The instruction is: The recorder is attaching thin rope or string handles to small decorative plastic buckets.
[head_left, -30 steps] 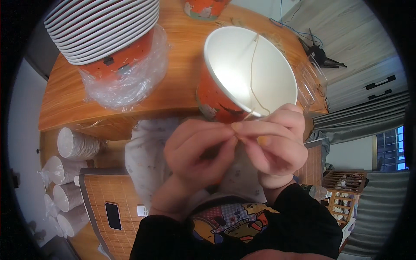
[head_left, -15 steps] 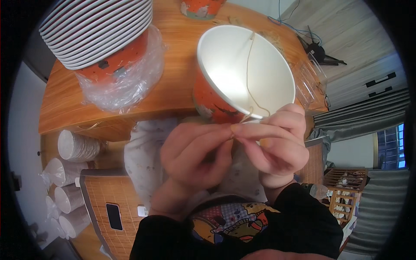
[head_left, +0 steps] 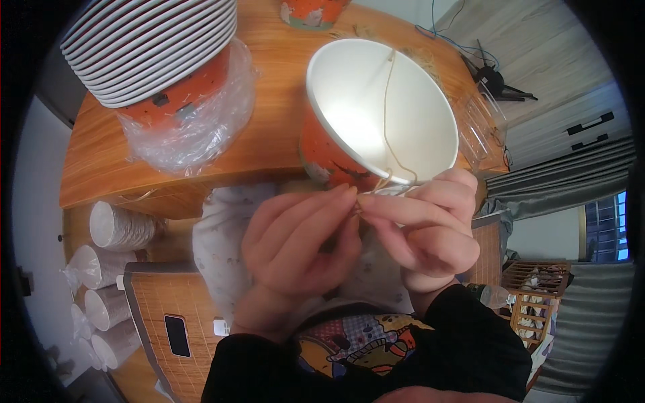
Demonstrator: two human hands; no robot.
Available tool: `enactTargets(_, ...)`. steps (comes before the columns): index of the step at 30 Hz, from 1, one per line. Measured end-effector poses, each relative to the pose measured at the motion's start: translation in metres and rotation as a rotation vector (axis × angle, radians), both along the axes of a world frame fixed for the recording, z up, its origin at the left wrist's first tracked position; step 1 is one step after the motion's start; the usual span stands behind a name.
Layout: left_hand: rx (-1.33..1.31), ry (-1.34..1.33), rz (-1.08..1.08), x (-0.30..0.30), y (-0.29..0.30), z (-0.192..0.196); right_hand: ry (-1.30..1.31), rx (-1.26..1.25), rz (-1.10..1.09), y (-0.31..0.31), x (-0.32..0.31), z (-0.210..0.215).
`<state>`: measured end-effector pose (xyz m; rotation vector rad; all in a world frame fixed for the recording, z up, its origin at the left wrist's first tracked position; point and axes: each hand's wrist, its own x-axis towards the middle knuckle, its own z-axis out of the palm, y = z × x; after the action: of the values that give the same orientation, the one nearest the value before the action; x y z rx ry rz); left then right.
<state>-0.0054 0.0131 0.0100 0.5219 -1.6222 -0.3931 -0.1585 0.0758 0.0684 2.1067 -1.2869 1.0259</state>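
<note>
An orange paper bucket [head_left: 383, 114] with a white inside stands tilted toward me at the near edge of the wooden table [head_left: 275, 107]. A thin tan string [head_left: 385, 121] runs across its mouth from the far rim to the near rim. My left hand [head_left: 295, 245] and my right hand [head_left: 423, 228] meet just below the near rim, fingertips pinched together on the string's end. My right hand also touches the bucket's rim.
A tall stack of the same orange buckets [head_left: 161, 60] in loose clear plastic wrap lies at the table's left. Another orange bucket [head_left: 312, 10] stands at the far edge. Sleeves of white cups [head_left: 114, 228] lie on the floor left. Black cables [head_left: 494, 77] lie far right.
The bucket has shifted slightly left and tipped a bit more toward me. Both hands stay pinched on the string at the near rim.
</note>
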Motion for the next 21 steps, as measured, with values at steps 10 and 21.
enactTargets(10,-0.027,-0.041,0.03,0.0008,0.0001,-0.0001,-0.015,0.02,-0.029,0.0011,0.0001,-0.0007)
enactTargets(21,0.207,0.089,-0.224,-0.0026,-0.0001,-0.0016,-0.017,-0.032,0.001,-0.0005,-0.0012,-0.0042)
